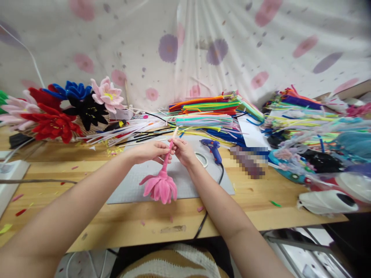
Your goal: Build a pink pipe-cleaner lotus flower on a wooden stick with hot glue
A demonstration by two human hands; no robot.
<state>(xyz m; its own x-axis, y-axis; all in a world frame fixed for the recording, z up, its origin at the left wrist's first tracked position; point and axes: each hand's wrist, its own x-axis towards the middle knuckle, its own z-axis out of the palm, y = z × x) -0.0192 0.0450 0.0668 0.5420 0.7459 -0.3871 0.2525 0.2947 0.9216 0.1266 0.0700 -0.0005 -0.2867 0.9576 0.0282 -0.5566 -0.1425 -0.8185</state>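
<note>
A pink fuzzy flower (160,187) hangs head down over the grey mat (127,189), its stem pointing up and slightly right. Pink fuzzy material covers most of the stem, and the bare tip above is pale. My left hand (153,151) has its fingers closed around the stem at mid-length. Just to the right and a little higher, my right hand (183,150) pinches the stem near where the pink covering ends. Fingers hide part of the stem there. A blue glue gun (213,148) and a roll of tape (201,159) lie right of my right hand.
Finished fuzzy flowers (59,123) in several colours stand at the left. Bundles of coloured pipe cleaners (205,106) lie at the back. A black cord (202,224) runs over the table's front edge. A white roll (327,201) lies at right; scraps dot the wooden table (98,220).
</note>
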